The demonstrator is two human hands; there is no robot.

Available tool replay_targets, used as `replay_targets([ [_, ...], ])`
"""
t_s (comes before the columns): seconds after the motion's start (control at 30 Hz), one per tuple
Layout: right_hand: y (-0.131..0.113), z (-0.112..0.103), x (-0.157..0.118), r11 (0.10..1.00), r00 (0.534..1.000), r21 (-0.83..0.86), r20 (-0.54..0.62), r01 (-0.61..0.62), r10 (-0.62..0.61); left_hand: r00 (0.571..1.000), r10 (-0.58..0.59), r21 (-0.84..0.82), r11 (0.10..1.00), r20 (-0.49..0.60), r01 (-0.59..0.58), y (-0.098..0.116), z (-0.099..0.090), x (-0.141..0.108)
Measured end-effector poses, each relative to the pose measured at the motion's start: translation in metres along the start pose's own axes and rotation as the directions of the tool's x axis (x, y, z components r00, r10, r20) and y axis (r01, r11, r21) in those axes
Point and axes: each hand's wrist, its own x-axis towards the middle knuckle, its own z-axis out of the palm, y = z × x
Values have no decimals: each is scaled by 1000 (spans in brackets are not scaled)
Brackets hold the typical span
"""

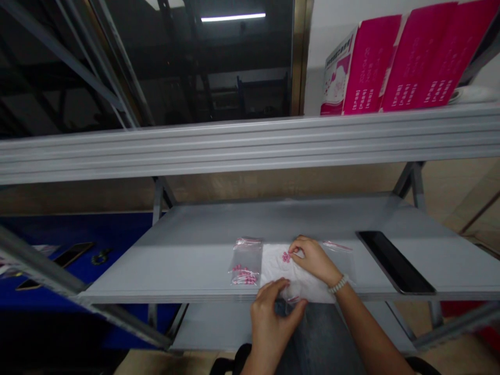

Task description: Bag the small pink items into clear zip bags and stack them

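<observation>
My left hand [273,319] is at the shelf's front edge, its thumb and forefinger curved around a small clear zip bag [292,290] with a red line at its mouth. Beyond it a white cloth or tissue [273,268] lies flat, bearing a little pile of tiny pink pieces [286,257]. My right hand [310,258], with a beaded bracelet [338,284] on its wrist, reaches over the cloth. Its thumb and forefinger are pinched together at the pile's right edge; whatever they hold is too small to make out.
Left of the cloth lies a zip bag [246,263] with several pink-and-white pieces inside. Another clear bag [339,255] is behind my right wrist. A dark tablet or phone [394,262] rests farther right. Pink boxes [371,67] stand on the upper shelf [234,146].
</observation>
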Motion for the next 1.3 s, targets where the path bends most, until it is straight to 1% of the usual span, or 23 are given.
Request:
replay_targets([
  [0.1,-8,-10,-7,999,1000,34,-4,13,-13,1000,-22,-7,1000,7,22,-1,1,-1],
  [0.23,-31,-29,-29,989,993,139,90,58,-71,998,-55,-34,998,30,56,1,0,0],
  [0.3,-43,-33,-42,977,990,207,120,42,-68,996,-76,-58,995,45,79,2,0,1],
  [0.37,-51,-32,-54,969,991,249,134,-5,-30,993,-98,-83,991,63,103,3,1,3],
  [0.43,-54,-28,-62,965,990,253,138,-60,26,992,-108,-102,988,70,115,5,2,4],
  [0.53,-52,-24,-69,953,987,271,128,-134,102,995,-93,-111,989,38,96,13,3,6],
  [0.6,-50,-27,-72,928,986,338,111,-155,125,994,-105,-146,983,30,108,21,1,9],
  [0.63,-50,-29,-73,909,986,386,98,-160,132,992,-123,-191,973,41,129,26,0,10],
  [0.7,-52,-35,-75,865,985,471,64,-173,163,978,-185,-339,918,94,206,35,-5,14],
  [0.8,-59,-41,-78,818,969,543,-28,-193,247,933,-280,-571,738,225,360,44,-13,20],
  [0.87,-65,-41,-80,804,948,570,-126,-172,292,903,-311,-639,638,295,429,47,-17,23],
  [0.93,-69,-39,-80,803,922,581,-227,-131,314,893,-313,-664,597,324,451,49,-19,26],
  [1.0,-72,-36,-81,821,901,562,-301,-97,312,895,-306,-670,594,325,446,51,-21,28],
  [1.07,-74,-34,-81,840,891,538,-342,-76,299,905,-307,-659,621,294,425,53,-23,30],
  [1.2,-77,-34,-82,841,894,537,-344,-65,288,921,-323,-606,695,220,388,54,-27,33],
  [1.3,-74,-37,-82,794,904,605,-301,-65,304,928,-313,-564,738,202,372,54,-30,33],
])
